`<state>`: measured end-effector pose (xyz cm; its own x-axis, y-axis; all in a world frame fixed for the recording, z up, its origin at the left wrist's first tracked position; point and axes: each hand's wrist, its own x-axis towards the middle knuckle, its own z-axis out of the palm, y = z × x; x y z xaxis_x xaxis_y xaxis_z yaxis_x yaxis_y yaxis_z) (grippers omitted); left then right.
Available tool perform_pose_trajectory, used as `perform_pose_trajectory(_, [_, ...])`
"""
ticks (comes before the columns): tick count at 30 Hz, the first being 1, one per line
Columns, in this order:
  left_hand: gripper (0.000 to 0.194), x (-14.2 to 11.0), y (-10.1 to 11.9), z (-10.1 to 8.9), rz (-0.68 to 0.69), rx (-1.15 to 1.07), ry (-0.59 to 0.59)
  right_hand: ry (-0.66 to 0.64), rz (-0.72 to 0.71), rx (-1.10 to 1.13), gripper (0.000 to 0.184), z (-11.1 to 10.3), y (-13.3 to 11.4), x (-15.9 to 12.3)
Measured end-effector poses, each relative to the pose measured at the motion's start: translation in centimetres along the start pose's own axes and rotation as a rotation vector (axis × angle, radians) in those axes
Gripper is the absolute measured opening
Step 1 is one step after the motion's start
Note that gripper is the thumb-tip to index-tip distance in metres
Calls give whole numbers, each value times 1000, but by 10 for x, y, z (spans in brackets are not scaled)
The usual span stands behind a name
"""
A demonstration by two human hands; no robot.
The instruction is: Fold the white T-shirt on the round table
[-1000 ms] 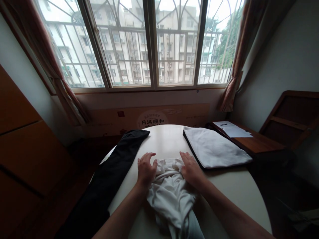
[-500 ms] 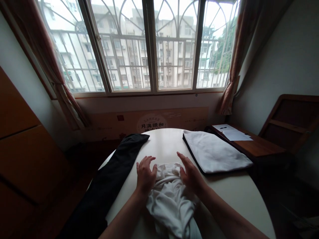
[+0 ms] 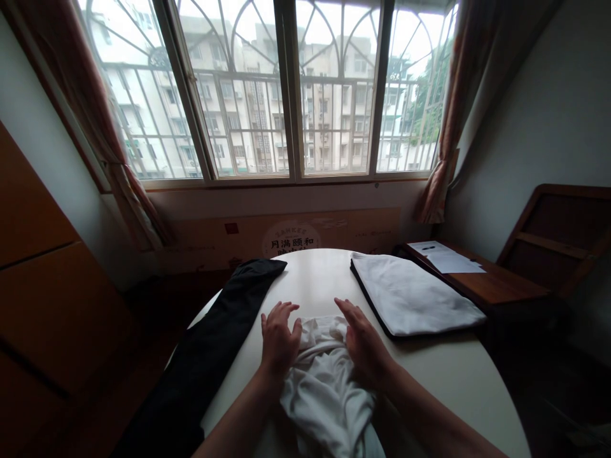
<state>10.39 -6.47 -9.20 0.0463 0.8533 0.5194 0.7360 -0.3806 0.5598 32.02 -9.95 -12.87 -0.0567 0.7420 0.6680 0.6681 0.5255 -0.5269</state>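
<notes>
A crumpled white garment lies on the round white table directly in front of me, its far end bunched in folds. My left hand is at the left of that far end, fingers apart and bent, holding nothing. Across from it, my right hand is held at the garment's right edge with its fingers stretched forward and nothing gripped. Whether either hand touches the cloth I cannot tell. The garment's near end runs out of view between my forearms.
Black trousers or similar dark cloth drape along the table's left side. A folded white cloth rests over a black one at the right. Beyond stand a wooden chair bearing papers, and a barred window.
My right hand has shifted slightly, its fingertips a little further left and lower. My left hand and the garment look nearly the same. The view has tilted very slightly.
</notes>
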Motion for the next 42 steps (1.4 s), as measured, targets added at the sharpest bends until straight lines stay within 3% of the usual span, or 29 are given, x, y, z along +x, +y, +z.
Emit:
perform_pose_trajectory(21, [30,0,1,-1,22,5,-2,140,-136,23,89,-19,-14,7])
perform_pose_trajectory(26, [30,-1,3,0,-7,62,-99,50,-7,-58,92,-7,2,1])
perform_pose_trajectory(31, [34,-4,4,3,-34,158,-216,-80,106,-219,80,7,19,-9])
perform_pose_trajectory(37, [50,-8,9,-2,-55,282,-369,-259,260,-415,68,-1,9,-8])
perform_pose_trajectory(42, [21,-5,15,-10,-28,322,-380,-417,351,-478,56,-21,-8,1])
